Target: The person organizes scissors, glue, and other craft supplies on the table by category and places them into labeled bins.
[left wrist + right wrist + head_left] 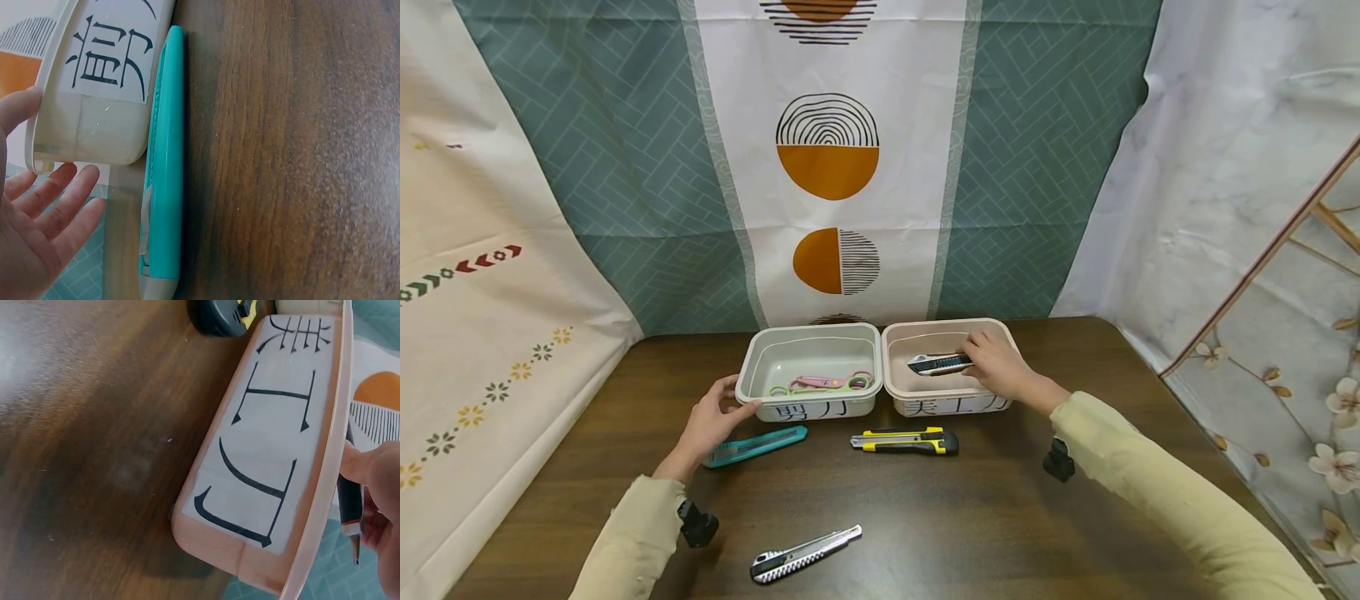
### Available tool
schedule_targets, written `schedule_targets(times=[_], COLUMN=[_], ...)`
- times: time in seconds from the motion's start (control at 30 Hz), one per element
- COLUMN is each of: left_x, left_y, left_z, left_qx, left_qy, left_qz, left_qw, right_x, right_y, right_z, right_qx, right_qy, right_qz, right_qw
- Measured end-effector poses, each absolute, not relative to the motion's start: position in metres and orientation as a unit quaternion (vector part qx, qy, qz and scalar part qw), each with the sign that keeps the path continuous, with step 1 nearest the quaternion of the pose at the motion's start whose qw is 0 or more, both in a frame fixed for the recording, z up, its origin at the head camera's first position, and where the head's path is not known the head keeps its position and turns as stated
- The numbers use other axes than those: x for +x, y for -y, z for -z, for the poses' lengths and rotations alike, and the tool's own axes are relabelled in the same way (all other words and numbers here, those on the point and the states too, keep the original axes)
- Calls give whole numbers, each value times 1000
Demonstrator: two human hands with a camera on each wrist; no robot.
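My right hand (997,367) holds a black-and-silver utility knife (938,363) over the inside of the pink bin (951,393). In the right wrist view, the thumb and fingers pinch the dark knife body (350,500) behind the bin's rim. My left hand (711,421) is at the near left corner of the whitish bin (748,379), thumb on its rim and the other fingers loosely extended beside it. Pink-handled scissors (823,382) and green-handled scissors (857,381) lie in that bin. Close to the left hand lies a teal utility knife (165,162).
A yellow-and-black utility knife (906,441) rests in front of the bins. Nearer the person is a silver utility knife (805,554). Both bins stand side by side at the back of the wooden table (970,517), against a patterned curtain (1030,167).
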State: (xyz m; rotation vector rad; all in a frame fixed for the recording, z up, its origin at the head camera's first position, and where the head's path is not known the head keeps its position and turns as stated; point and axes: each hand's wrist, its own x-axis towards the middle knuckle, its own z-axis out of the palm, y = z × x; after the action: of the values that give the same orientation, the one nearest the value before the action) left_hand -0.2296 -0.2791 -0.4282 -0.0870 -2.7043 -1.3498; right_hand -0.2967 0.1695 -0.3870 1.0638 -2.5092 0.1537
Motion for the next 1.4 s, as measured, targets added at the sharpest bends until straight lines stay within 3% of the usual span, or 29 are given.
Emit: schedule_targets(times=[0.37,0.97,1.4], left_x=[-230,-229,-227], left_y=[280,280,277], left_z=[429,429,426], left_qx=[-31,-29,-32], left_qy=[888,888,889], left_qz=[454,456,454], left_qw=[58,57,59], right_x=[-308,-315,-326], right_y=[-167,-147,-153], right_z=[388,385,389], right_qx=[413,349,354], right_qy=[892,930,930], right_qz=[-60,-42,-74], right_qw=[174,108,65])
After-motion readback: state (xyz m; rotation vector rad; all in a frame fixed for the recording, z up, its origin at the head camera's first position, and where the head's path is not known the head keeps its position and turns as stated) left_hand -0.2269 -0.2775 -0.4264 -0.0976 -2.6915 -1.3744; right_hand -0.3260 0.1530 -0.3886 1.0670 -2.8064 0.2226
